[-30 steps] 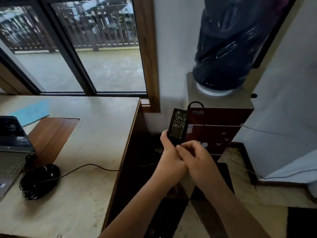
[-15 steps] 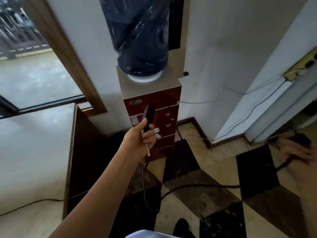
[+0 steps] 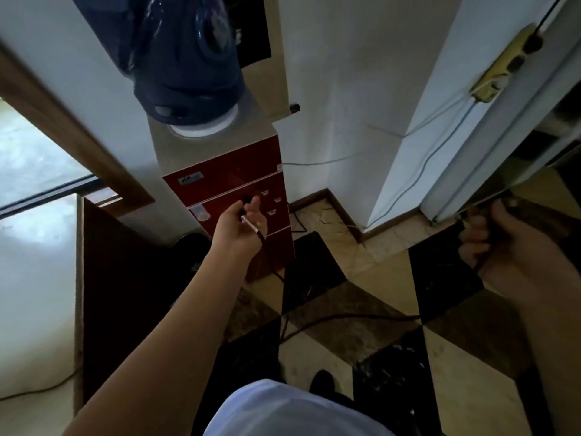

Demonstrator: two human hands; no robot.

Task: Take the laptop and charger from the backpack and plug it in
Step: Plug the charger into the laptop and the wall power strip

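Dispenser (image 3: 224, 190) beyond left hand (image 3: 240, 226) — wall-side.

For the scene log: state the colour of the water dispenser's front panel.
Dark red front panel, under a beige top; the head view shows it.

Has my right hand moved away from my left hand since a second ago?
Yes. The right hand has swung off to the right, toward the white door frame, while the left hand stays in front of the red water dispenser.
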